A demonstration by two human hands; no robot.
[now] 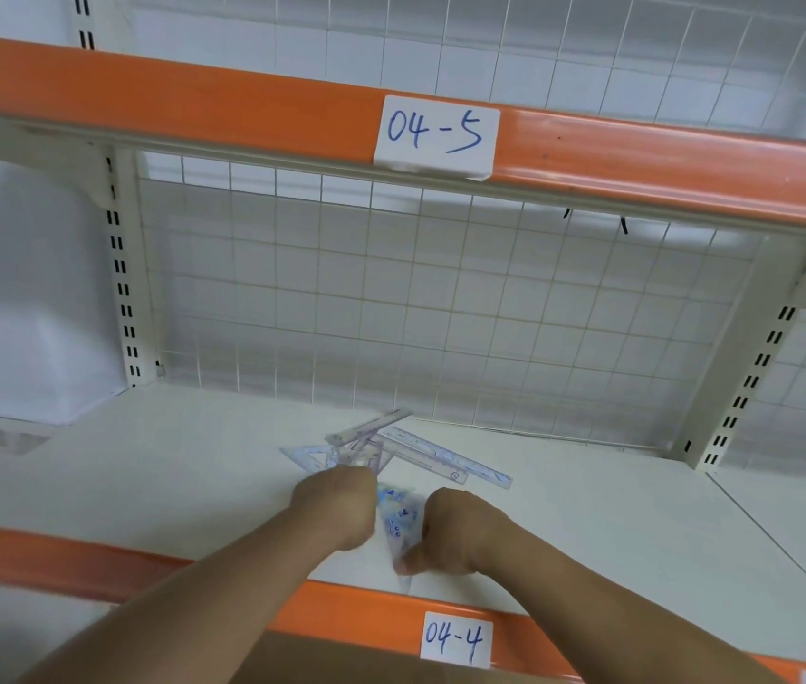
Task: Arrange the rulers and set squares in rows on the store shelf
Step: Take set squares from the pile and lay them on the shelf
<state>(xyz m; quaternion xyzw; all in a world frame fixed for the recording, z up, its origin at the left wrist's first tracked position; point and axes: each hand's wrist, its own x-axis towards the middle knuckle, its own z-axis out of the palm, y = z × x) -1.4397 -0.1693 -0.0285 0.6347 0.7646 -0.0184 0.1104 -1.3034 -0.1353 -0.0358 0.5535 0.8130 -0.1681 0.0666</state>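
A loose pile of clear plastic rulers (pixel 445 454) and set squares (pixel 314 456) with blue markings lies crosswise on the white shelf board (pixel 144 476). My left hand (pixel 337 506) is curled at the near edge of the pile, its fingers on a set square. My right hand (pixel 445 533) pinches a clear set square (pixel 398 525) with blue print, held between the two hands near the shelf's front edge. The fingertips of both hands are mostly hidden.
The orange front rail (pixel 342 609) carries a label "04-4" (pixel 455 640). The shelf above has an orange rail (pixel 193 103) labelled "04-5" (pixel 435 133). A wire grid (pixel 391 298) backs the shelf. Slotted uprights (pixel 122 278) stand at both sides.
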